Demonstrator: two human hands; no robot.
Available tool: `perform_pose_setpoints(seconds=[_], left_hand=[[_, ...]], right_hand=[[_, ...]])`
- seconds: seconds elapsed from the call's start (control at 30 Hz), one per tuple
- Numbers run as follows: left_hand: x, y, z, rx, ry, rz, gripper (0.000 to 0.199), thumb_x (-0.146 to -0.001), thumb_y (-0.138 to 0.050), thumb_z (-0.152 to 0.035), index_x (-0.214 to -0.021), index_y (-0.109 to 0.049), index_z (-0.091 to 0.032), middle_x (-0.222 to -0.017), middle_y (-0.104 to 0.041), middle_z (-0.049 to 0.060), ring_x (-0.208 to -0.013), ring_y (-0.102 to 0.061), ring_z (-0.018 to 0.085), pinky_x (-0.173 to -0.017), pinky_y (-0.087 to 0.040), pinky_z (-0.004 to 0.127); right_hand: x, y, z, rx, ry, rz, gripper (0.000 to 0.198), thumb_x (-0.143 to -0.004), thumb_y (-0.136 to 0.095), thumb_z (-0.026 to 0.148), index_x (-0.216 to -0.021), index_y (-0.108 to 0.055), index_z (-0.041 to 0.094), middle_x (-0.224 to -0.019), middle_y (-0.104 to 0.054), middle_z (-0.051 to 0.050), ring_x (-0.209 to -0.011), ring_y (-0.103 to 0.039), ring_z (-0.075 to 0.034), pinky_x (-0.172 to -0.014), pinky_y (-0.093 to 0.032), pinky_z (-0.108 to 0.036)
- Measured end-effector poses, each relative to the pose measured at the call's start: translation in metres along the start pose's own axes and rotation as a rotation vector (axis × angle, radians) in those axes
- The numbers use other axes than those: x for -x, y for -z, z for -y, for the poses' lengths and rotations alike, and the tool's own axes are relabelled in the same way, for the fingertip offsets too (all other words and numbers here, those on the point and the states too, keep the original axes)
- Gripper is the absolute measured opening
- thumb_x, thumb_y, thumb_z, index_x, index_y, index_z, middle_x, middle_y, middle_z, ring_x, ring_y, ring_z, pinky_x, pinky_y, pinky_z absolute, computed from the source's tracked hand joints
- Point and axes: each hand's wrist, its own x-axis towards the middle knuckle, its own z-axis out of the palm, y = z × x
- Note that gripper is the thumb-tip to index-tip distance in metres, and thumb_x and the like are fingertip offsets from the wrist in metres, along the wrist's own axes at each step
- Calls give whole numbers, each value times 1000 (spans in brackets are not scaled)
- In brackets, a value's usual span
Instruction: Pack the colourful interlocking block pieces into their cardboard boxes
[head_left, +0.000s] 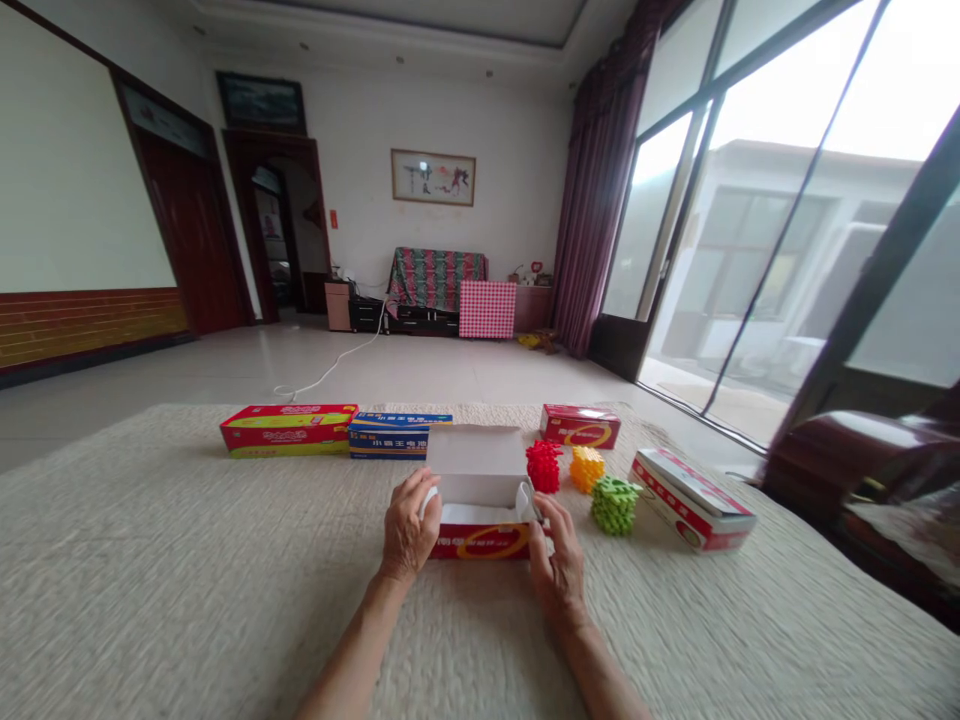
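Bracing the open box (480, 543) by its ends — left fingers (418, 482), right fingers (555, 515) half-curled round them — I could crumple its flap (522, 499) by squeezing.

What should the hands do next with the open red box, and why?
Perhaps the right hand should gently push the white side flap outward. The lid of the red box is already up, but that flap stands at the opening, right by those fingers. The left hand is at the other end, so it could steady the box.
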Motion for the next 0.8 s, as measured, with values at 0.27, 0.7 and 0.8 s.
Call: perform_pose_setpoints(seconds=[0.27,0.7,0.8], left_hand=[[4,-2,0,39,44,-2,26,-87,-46,-24,-96,-70,-18,-115,-69,10,-107,-64,24,-93,-53,40],[7,-3,-6,93,54,-33,27,-87,-49,-28,-92,-72,-16,-113,-70,12,-105,-66,25,-91,-54,39],[8,0,-6,100,60,-29,27,-88,-49,-30,-91,-72,-17,-113,-70,12,-105,-66,25,-91,-54,38]], right_hand=[[1,2,3,-3,-16,-11,29,-93,-43,31,-117,-56,22,-123,-57,-13,-114,-56,-24,-79,-55,-34],[0,1,0,-18,31,-69,28,-91,-46,24,-116,-57,22,-118,-59,-11,-108,-58,-22,-74,-56,-32],[0,0,2,-41,28,-70,28,-91,-46,22,-116,-57,22,-119,-59,-11,-109,-57,-22,-75,-56,-32]])
